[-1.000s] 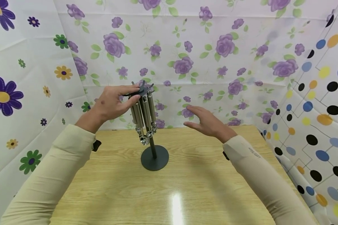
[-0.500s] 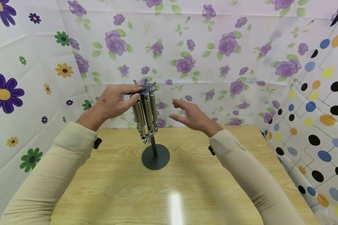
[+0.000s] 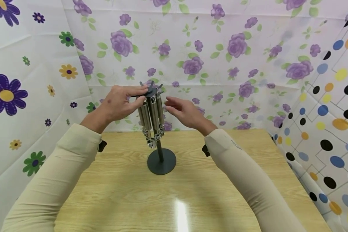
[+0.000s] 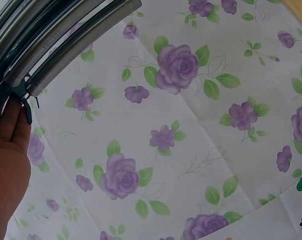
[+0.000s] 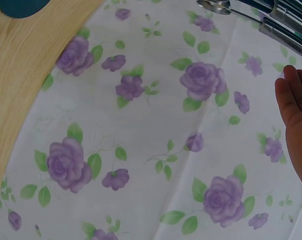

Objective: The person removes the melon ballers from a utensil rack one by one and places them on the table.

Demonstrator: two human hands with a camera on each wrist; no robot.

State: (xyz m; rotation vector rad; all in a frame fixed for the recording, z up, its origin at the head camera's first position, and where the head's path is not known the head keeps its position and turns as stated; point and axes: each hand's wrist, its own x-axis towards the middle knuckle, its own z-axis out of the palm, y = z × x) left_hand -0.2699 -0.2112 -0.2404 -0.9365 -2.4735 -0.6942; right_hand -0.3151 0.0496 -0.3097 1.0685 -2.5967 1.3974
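A dark utensil stand [image 3: 161,164] stands upright on the table, its round hooked top level with the hands. Several metal utensils [image 3: 154,112] hang from the hooks, silver handles up and small shiny spoon-like ends down. My left hand [image 3: 119,101] holds the stand's top from the left, fingers over it and thumb at the front edge. In the left wrist view the left hand [image 4: 11,165] reaches up behind the hooks and handles [image 4: 66,42]. My right hand [image 3: 187,112] holds nothing, its fingertips a little right of the hanging handles. The right wrist view shows its fingers [image 5: 290,95] extended below a handle.
The wood-grain table [image 3: 127,193] reaches back to a cloth wall [image 3: 214,74] with purple roses. Cloth with flowers [image 3: 40,106] closes the left side, and dotted cloth [image 3: 313,129] closes the right.
My right hand has moved left from well beside the stand to close by the hanging utensils. My left hand has stayed on the stand's top.
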